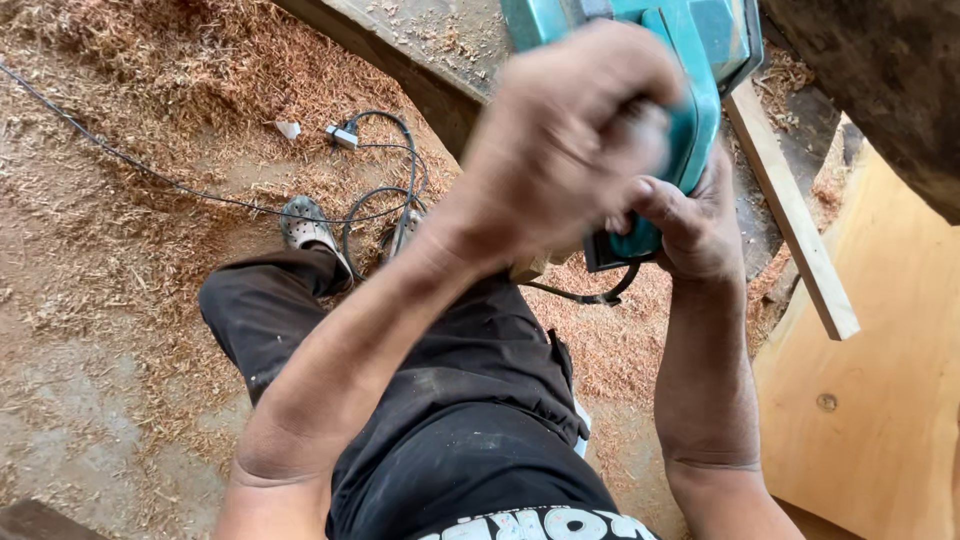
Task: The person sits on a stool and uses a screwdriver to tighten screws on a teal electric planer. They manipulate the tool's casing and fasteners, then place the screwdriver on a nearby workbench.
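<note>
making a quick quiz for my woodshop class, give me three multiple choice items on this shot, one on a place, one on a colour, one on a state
1. Where does the black cable lie?
A. on the shavings-covered floor
B. on the plywood sheet
C. over the person's shoulder

2. What colour is the power tool?
A. red
B. teal
C. yellow

3. How does the left hand hold the tool?
A. open palm above it
B. one fingertip
C. fist closed on its handle

Answers:
1 A, it loops over the floor beside the shoe.
2 B, the housing is teal.
3 C, fingers wrap the handle; the right hand grips the rear.
</note>
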Demonstrator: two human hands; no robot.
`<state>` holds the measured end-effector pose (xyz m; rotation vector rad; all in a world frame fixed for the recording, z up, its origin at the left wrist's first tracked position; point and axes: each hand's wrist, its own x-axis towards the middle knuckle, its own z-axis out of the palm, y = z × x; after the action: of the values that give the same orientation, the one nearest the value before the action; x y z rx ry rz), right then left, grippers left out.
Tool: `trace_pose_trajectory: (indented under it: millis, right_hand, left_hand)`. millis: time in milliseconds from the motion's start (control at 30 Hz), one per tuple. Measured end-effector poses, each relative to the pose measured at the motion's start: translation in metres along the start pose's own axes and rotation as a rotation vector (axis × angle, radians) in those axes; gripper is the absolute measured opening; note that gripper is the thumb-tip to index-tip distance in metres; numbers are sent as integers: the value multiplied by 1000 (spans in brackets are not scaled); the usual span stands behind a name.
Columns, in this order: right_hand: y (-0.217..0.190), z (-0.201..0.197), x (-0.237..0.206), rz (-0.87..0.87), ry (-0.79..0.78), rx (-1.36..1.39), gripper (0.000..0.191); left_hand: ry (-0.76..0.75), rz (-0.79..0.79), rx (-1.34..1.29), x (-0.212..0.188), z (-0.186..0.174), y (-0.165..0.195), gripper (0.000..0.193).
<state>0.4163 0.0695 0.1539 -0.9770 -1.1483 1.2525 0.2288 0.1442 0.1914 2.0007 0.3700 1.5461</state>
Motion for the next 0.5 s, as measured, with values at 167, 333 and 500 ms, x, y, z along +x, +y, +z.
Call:
trace_pose_trajectory:
  millis: [167, 333, 500]
  right_hand:
    - [-1, 4, 1, 30, -20, 50, 70]
    - [-1, 6, 0, 28, 15, 68, 71]
    - [1, 2, 0, 32, -19, 77, 55]
  left_hand:
    - [48, -359, -366, -21, -1, -23, 10]
    - [32, -269, -230, -24, 9, -26, 9]
    - [-8, -282, -209, -28, 7, -25, 9]
